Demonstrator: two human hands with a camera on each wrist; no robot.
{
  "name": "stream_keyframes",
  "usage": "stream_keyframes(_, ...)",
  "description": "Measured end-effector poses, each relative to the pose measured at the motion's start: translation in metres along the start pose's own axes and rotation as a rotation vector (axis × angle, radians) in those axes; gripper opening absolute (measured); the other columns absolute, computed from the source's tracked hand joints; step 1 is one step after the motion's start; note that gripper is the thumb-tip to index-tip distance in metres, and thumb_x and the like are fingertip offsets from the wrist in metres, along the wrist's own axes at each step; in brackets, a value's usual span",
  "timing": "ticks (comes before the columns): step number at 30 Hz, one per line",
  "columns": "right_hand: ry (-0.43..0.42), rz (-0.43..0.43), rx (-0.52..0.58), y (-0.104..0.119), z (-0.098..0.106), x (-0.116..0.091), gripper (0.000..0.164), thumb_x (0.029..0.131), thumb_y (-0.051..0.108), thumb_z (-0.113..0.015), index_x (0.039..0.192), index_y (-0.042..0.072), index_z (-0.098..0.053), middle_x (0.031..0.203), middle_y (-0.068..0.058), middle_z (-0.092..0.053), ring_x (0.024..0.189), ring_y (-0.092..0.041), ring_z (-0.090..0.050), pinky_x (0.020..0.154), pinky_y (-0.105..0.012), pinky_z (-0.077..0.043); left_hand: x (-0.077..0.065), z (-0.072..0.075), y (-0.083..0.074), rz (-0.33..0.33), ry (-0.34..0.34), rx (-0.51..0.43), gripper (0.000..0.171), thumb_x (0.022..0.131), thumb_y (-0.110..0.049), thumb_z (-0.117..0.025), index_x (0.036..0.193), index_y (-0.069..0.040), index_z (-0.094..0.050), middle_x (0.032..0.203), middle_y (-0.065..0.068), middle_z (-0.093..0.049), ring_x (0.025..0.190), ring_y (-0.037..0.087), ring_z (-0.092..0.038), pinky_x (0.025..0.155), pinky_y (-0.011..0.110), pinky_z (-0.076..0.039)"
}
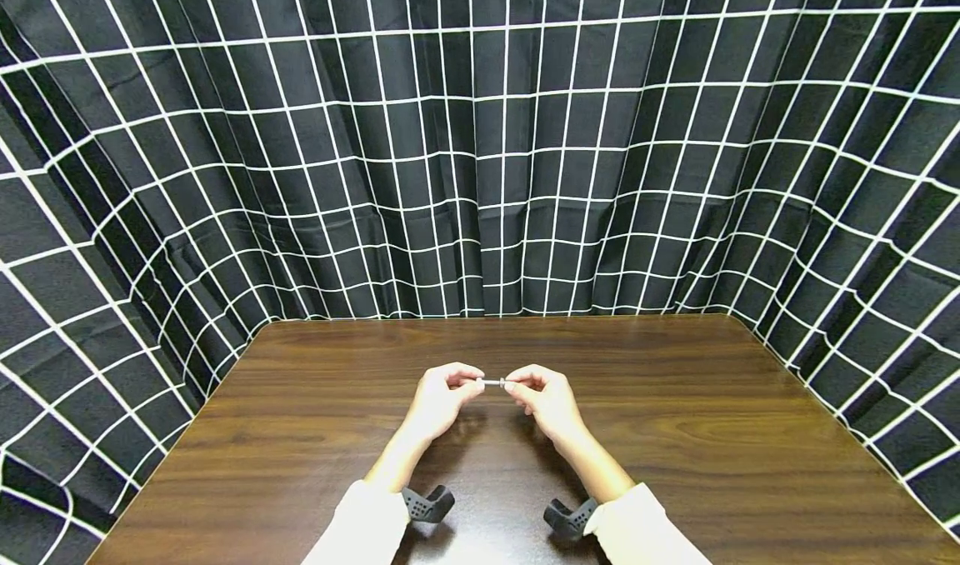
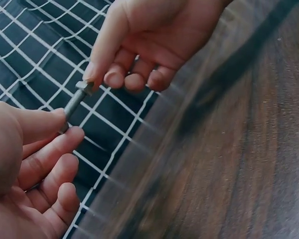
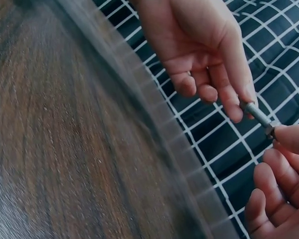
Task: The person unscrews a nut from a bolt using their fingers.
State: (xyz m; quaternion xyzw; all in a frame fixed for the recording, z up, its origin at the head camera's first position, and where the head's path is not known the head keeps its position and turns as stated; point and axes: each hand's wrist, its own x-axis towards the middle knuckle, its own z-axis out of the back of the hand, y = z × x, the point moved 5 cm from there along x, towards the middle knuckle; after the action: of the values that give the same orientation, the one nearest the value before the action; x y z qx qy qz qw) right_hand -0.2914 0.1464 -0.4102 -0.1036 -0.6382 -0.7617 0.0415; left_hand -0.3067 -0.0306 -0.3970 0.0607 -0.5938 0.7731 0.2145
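Note:
A small grey metal bolt [image 1: 492, 382] is held level between both hands, above the wooden table. My left hand [image 1: 438, 402] pinches its left end with thumb and forefinger. The opposite end is in the thumb and finger of my right hand [image 1: 553, 404]. Between the fingertips, the bolt's shank [image 2: 74, 103] shows in the left wrist view. A six-sided piece [image 3: 271, 128] sits on the shank right at my right thumb tip; I cannot tell whether it is a nut or the head. Fingers cover both ends. The other fingers of each hand are loosely bent.
The brown wood-grain table [image 1: 315, 432] spreads beneath both hands. A black curtain [image 1: 495, 173] with a white grid surrounds its back and sides. Dark wrist mounts [image 1: 429, 505] sit by the white sleeves [image 1: 367, 523].

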Motion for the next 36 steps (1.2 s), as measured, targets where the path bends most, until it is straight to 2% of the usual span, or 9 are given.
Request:
stream_keyframes(2, -0.015, 0.007, -0.009, -0.008, -0.003, 0.002, 0.010, 0.083, 0.004, -0.074, 0.090, -0.002, -0.070, 0.071, -0.002, -0.064, 0.060, -0.015, -0.052, 0.050, -0.023, -0.043, -0.004, 0.004, -0.012, 0.001, 0.003, 0.001, 0.014, 0.084, 0.003, -0.069, 0.098, 0.005, -0.069, 0.085, 0.018, -0.070, 0.076, 0.028, -0.066, 0.066, 0.027, -0.051)
stream_keyframes(3, -0.021, 0.005, -0.008, -0.013, -0.003, 0.004, 0.010, 0.083, 0.005, -0.075, 0.090, -0.001, -0.071, 0.071, -0.001, -0.064, 0.060, -0.015, -0.052, 0.050, -0.022, -0.043, -0.006, 0.005, -0.018, -0.001, 0.006, 0.001, 0.013, 0.084, 0.004, -0.068, 0.098, 0.006, -0.069, 0.087, 0.020, -0.070, 0.078, 0.033, -0.066, 0.067, 0.028, -0.051)
stream_keyframes(6, -0.032, 0.013, 0.001, -0.012, -0.004, 0.002, 0.009, 0.083, 0.006, -0.074, 0.089, 0.000, -0.071, 0.070, -0.003, -0.064, 0.060, -0.016, -0.053, 0.050, -0.024, -0.044, -0.008, 0.007, -0.022, 0.002, 0.018, 0.001, 0.014, 0.085, 0.003, -0.068, 0.098, 0.006, -0.069, 0.087, 0.022, -0.069, 0.078, 0.034, -0.065, 0.065, 0.026, -0.050)
stream_keyframes(12, -0.038, 0.014, 0.021, -0.011, -0.007, -0.001, 0.008, 0.083, 0.003, -0.073, 0.089, -0.001, -0.071, 0.071, -0.008, -0.064, 0.061, -0.019, -0.055, 0.051, -0.022, -0.044, -0.011, 0.006, -0.011, 0.006, 0.011, -0.007, 0.015, 0.083, 0.004, -0.069, 0.098, 0.007, -0.069, 0.079, 0.017, -0.068, 0.062, 0.015, -0.055, 0.054, 0.019, -0.041)
stream_keyframes(18, -0.022, 0.012, 0.034, -0.012, -0.010, -0.001, 0.005, 0.084, 0.002, -0.072, 0.088, 0.000, -0.071, 0.068, -0.002, -0.062, 0.061, -0.021, -0.056, 0.051, -0.020, -0.043, -0.010, 0.006, 0.006, 0.009, -0.037, -0.017, 0.016, 0.082, 0.002, -0.071, 0.097, 0.006, -0.069, 0.074, 0.012, -0.067, 0.052, 0.011, -0.050, 0.048, 0.019, -0.040)
stream_keyframes(22, -0.004, 0.022, 0.040, -0.013, -0.010, 0.000, 0.008, 0.084, 0.002, -0.072, 0.090, -0.002, -0.070, 0.068, -0.001, -0.061, 0.061, -0.019, -0.055, 0.051, -0.021, -0.043, -0.013, 0.008, -0.003, 0.000, -0.033, -0.029, 0.014, 0.082, 0.004, -0.071, 0.095, 0.008, -0.069, 0.074, 0.015, -0.067, 0.052, 0.010, -0.049, 0.048, 0.018, -0.040)
stream_keyframes(26, 0.019, 0.014, 0.043, -0.014, -0.008, 0.001, 0.010, 0.086, 0.003, -0.070, 0.093, -0.005, -0.069, 0.070, -0.006, -0.062, 0.062, -0.020, -0.057, 0.052, -0.024, -0.045, -0.015, 0.009, -0.010, 0.012, -0.021, -0.041, 0.013, 0.082, 0.005, -0.070, 0.095, 0.009, -0.069, 0.077, 0.020, -0.068, 0.054, 0.012, -0.052, 0.050, 0.018, -0.043)
stream_keyframes(32, 0.082, 0.023, 0.008, -0.013, -0.007, 0.000, 0.022, 0.095, 0.011, -0.061, 0.090, -0.009, -0.067, 0.066, -0.010, -0.060, 0.058, -0.019, -0.057, 0.051, -0.027, -0.047, -0.008, 0.003, 0.012, 0.010, -0.015, -0.040, 0.014, 0.083, 0.002, -0.071, 0.096, 0.007, -0.070, 0.080, 0.016, -0.069, 0.054, 0.012, -0.054, 0.050, 0.020, -0.044)
stream_keyframes(36, 0.102, 0.042, -0.041, -0.013, -0.007, 0.001, 0.031, 0.097, 0.018, -0.059, 0.084, -0.010, -0.065, 0.060, -0.007, -0.057, 0.053, -0.016, -0.052, 0.046, -0.024, -0.043, -0.005, -0.003, 0.022, -0.002, 0.019, -0.049, 0.016, 0.083, -0.003, -0.073, 0.097, 0.005, -0.071, 0.079, 0.010, -0.070, 0.056, 0.022, -0.057, 0.051, 0.019, -0.045)
